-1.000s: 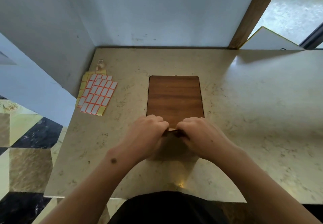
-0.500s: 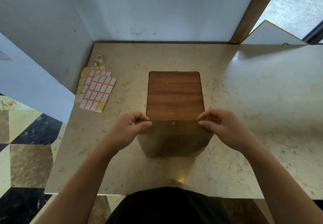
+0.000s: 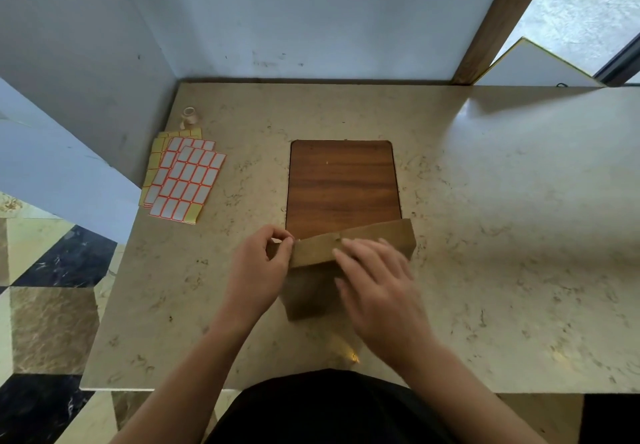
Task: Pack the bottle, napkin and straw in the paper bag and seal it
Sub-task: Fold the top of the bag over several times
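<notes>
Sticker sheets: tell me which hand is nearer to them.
Left. The left hand pinches the paper bag's left end, on the side toward the sticker sheets. The right hand lies on the bag's folded top, farther away.

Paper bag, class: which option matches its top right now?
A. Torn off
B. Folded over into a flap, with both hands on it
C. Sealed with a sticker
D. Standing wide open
B: the paper bag has its top folded into a flap, the left hand pinching its left end and the right hand lying flat across it.
</notes>
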